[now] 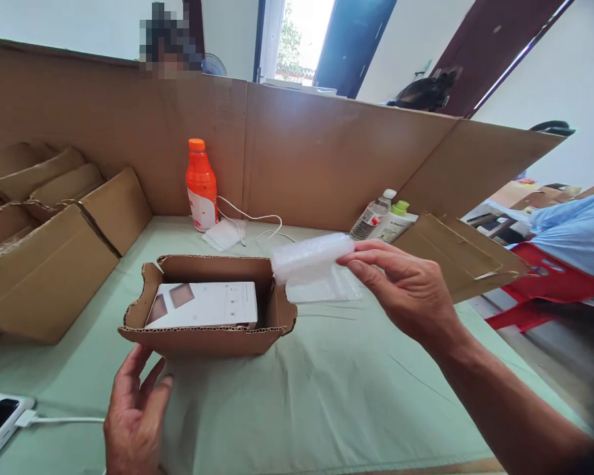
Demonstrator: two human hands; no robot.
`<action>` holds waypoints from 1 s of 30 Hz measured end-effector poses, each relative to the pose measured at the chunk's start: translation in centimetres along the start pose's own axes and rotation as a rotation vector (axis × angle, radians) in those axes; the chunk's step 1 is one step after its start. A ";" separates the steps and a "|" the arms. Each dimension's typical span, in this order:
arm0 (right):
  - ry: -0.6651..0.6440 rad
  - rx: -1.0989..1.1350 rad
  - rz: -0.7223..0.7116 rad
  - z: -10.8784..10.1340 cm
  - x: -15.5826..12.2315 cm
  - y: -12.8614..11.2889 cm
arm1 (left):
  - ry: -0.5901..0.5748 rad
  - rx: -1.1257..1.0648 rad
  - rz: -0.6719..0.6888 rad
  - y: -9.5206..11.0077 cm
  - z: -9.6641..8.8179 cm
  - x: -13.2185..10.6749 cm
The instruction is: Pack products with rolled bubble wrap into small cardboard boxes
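While almost level, bubble-wrap roll [311, 258] crosswise.

Corrugated cardbd box [202, 340], clear bubble wrap [309, 258], matt green cloth [327, 396].

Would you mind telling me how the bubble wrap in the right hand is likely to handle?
The bubble wrap is probably very light: the right hand pinches only one end and it sticks out nearly level. It looks soft and air-filled, so it would likely squash rather than resist. Its glossy plastic may be a little slippery.
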State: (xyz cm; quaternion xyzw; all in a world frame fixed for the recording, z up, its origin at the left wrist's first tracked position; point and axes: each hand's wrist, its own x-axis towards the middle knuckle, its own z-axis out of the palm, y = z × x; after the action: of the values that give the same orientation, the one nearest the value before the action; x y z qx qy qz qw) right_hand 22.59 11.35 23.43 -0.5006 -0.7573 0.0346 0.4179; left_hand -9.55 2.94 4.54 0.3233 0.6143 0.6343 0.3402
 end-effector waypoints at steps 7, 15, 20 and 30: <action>0.207 0.128 0.242 0.2 -2.0 3.0 | 0.033 0.046 -0.028 0.0 -0.9 -0.4; 0.172 0.311 0.522 2.1 -5.8 5.7 | 0.121 0.083 0.184 2.4 -0.2 0.3; 0.160 0.349 0.565 2.5 -5.9 5.8 | 0.093 0.018 0.236 2.8 1.2 1.3; -0.225 0.125 0.575 7.0 -4.2 11.1 | 0.101 0.043 0.159 1.7 1.6 1.5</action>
State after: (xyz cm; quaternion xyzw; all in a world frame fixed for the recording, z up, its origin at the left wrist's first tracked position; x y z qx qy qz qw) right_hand 26.63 16.11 11.18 -0.6605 -0.6227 0.2532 0.3345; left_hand -9.12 5.00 6.26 0.3458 0.6164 0.6616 0.2506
